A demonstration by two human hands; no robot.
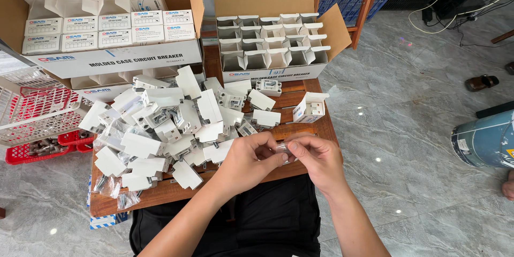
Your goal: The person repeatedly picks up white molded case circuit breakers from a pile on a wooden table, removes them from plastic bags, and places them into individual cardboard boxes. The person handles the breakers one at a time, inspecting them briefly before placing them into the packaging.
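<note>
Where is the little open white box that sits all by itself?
In the head view, the open white box stands on the right part of the wooden table, just above the right hand and below the big carton.

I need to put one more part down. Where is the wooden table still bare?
Bare wood on the wooden table lies between the open small box and the right carton, and along its front-left edge. The pile of white breakers crowds the left.
</note>
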